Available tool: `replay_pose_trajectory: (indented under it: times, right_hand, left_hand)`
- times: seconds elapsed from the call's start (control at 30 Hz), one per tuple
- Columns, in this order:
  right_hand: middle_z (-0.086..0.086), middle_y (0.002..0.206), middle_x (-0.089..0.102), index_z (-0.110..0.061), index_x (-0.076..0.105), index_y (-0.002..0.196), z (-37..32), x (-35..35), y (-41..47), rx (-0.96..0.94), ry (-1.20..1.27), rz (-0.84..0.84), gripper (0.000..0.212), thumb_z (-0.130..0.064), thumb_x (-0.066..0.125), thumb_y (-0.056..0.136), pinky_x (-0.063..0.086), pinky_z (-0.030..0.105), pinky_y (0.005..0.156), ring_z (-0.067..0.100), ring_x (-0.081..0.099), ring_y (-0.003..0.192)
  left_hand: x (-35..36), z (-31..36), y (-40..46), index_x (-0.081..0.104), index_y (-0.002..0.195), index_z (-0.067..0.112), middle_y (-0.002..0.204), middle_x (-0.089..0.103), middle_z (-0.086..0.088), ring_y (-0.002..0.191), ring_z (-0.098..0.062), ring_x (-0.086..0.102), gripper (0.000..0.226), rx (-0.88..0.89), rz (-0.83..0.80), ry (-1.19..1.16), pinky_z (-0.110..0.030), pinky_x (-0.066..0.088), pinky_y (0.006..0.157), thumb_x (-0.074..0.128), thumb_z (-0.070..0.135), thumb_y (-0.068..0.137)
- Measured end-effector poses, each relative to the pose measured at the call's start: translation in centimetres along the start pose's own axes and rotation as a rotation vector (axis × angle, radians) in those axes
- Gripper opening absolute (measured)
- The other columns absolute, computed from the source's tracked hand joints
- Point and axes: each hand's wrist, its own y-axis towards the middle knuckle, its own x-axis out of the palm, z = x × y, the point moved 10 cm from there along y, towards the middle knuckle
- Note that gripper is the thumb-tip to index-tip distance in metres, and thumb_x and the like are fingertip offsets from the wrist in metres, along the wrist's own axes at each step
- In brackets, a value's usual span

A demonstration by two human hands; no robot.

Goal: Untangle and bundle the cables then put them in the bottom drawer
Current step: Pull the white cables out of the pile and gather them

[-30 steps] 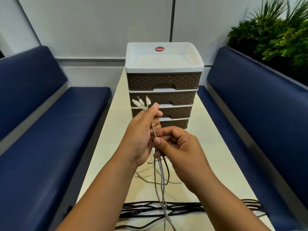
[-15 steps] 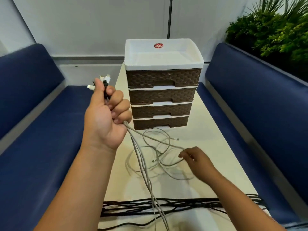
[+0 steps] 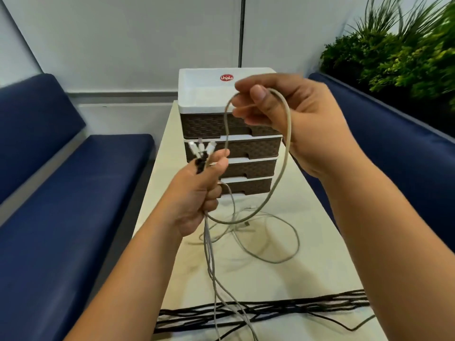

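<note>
My left hand (image 3: 197, 193) is closed around a bunch of grey cables, whose white plug ends (image 3: 200, 148) stick up above the fist. One grey cable (image 3: 285, 148) runs from that fist in a big loop up to my right hand (image 3: 293, 119), which pinches it in front of the drawer unit. More grey cable loops (image 3: 275, 242) lie loose on the cream table (image 3: 307, 274). The brown woven drawer unit (image 3: 248, 148) with a white top stands behind; its bottom drawer (image 3: 246, 187) is closed.
Black cables (image 3: 270, 310) lie stretched across the near end of the table. Blue padded benches (image 3: 61, 205) run along both sides. Green plants (image 3: 394, 52) stand behind the right bench. A pale wall is at the back.
My right hand rose from the table, lifting one grey cable into a loop before the drawers. My left hand with the plug ends came back toward the centre and lower.
</note>
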Motion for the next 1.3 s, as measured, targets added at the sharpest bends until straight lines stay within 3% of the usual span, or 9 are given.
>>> replay_pose_trajectory:
  times: [0.2, 0.33, 0.43, 0.6, 0.8, 0.93, 1.13, 1.23, 1.3]
  right_hand:
    - [0.018, 0.109, 0.065, -0.003, 0.053, 0.128, -1.0, 0.8, -1.1, -0.049, 0.196, -0.073, 0.032, 0.000, 0.052, 0.096, 0.054, 0.036, 0.087, 0.028, 0.070, 0.095]
    - [0.007, 0.109, 0.058, -0.025, 0.051, 0.132, 7.4, -0.1, -4.7, 0.252, -0.016, -0.064, 0.052, 0.005, 0.058, 0.090, 0.054, 0.032, 0.076, 0.016, 0.062, 0.084]
    - [-0.001, 0.111, 0.058, -0.033, 0.058, 0.124, 17.0, 2.1, -10.2, 0.588, -0.291, -0.211, 0.046, -0.009, 0.070, 0.087, 0.053, 0.035, 0.070, 0.012, 0.057, 0.074]
    - [0.002, 0.088, 0.064, -0.028, 0.065, 0.092, 21.4, 5.7, -14.3, 0.681, -0.197, -0.332, 0.011, -0.017, 0.066, 0.091, 0.054, 0.033, 0.070, 0.017, 0.062, 0.075]
    - [0.013, 0.081, 0.067, -0.005, 0.068, 0.096, 20.1, -0.4, -11.5, 0.614, 0.039, 0.105, 0.015, -0.011, 0.055, 0.098, 0.059, 0.035, 0.078, 0.022, 0.067, 0.076]
    - [0.012, 0.089, 0.070, -0.004, 0.068, 0.104, 16.4, -4.5, -11.2, 0.589, 0.132, 0.171, 0.018, -0.013, 0.055, 0.097, 0.059, 0.028, 0.076, 0.018, 0.070, 0.078]
    - [0.017, 0.093, 0.071, 0.002, 0.066, 0.104, 12.3, -7.6, -17.0, 0.582, 0.048, -0.191, 0.015, -0.008, 0.061, 0.093, 0.056, 0.030, 0.071, 0.025, 0.067, 0.079]
    - [0.007, 0.106, 0.072, -0.012, 0.069, 0.108, 11.2, -7.9, -22.0, 0.649, -0.113, -0.523, 0.018, -0.014, 0.066, 0.091, 0.054, 0.033, 0.079, 0.025, 0.068, 0.094]
    - [-0.004, 0.118, 0.069, -0.024, 0.067, 0.116, 10.1, -8.3, -23.7, 0.641, -0.214, -0.596, 0.025, -0.022, 0.066, 0.092, 0.053, 0.037, 0.091, 0.018, 0.066, 0.104]
  left_hand:
    - [2.4, 0.2, -0.3, 0.055, 0.079, 0.014, 0.053, 0.021, 0.006, 0.044, -0.008, 0.016, 0.033, 0.023, -0.083, 0.054, -0.019, 0.015, 0.039, 0.049, 0.042, 0.095]
    - [3.5, 1.3, -1.0, 0.048, 0.068, 0.020, 0.052, 0.015, 0.006, 0.042, -0.006, 0.011, 0.036, 0.032, -0.174, -0.126, -0.016, 0.012, 0.035, 0.047, 0.047, 0.090]
    - [4.8, 2.3, -1.7, 0.046, 0.067, 0.020, 0.052, 0.010, 0.006, 0.043, -0.007, 0.007, 0.036, 0.037, -0.247, -0.237, -0.014, 0.011, 0.034, 0.043, 0.048, 0.091]
    - [6.7, 3.1, -2.9, 0.046, 0.068, 0.020, 0.052, 0.010, 0.006, 0.042, -0.006, 0.006, 0.039, 0.047, -0.292, -0.284, -0.012, 0.010, 0.036, 0.037, 0.046, 0.095]
    - [7.8, 3.4, -5.2, 0.048, 0.068, 0.020, 0.051, 0.009, 0.007, 0.041, -0.006, 0.006, 0.039, 0.066, -0.286, -0.282, -0.011, 0.008, 0.035, 0.038, 0.047, 0.095]
    - [9.1, 3.3, -7.3, 0.050, 0.069, 0.020, 0.051, 0.010, 0.007, 0.040, -0.006, 0.006, 0.040, 0.080, -0.301, -0.266, -0.011, 0.009, 0.036, 0.037, 0.047, 0.096]
    - [11.7, 2.2, -11.1, 0.055, 0.073, 0.019, 0.051, 0.012, 0.007, 0.041, -0.006, 0.009, 0.036, 0.055, -0.302, -0.121, -0.012, 0.011, 0.036, 0.044, 0.048, 0.091]
    - [13.6, 0.8, -13.3, 0.059, 0.071, 0.019, 0.050, 0.016, 0.008, 0.041, -0.005, 0.011, 0.036, -0.033, -0.327, -0.016, -0.013, 0.010, 0.038, 0.048, 0.049, 0.088]
    - [15.2, -0.8, -14.8, 0.062, 0.069, 0.019, 0.048, 0.020, 0.009, 0.040, -0.005, 0.014, 0.036, -0.107, -0.384, 0.062, -0.013, 0.011, 0.038, 0.053, 0.049, 0.086]
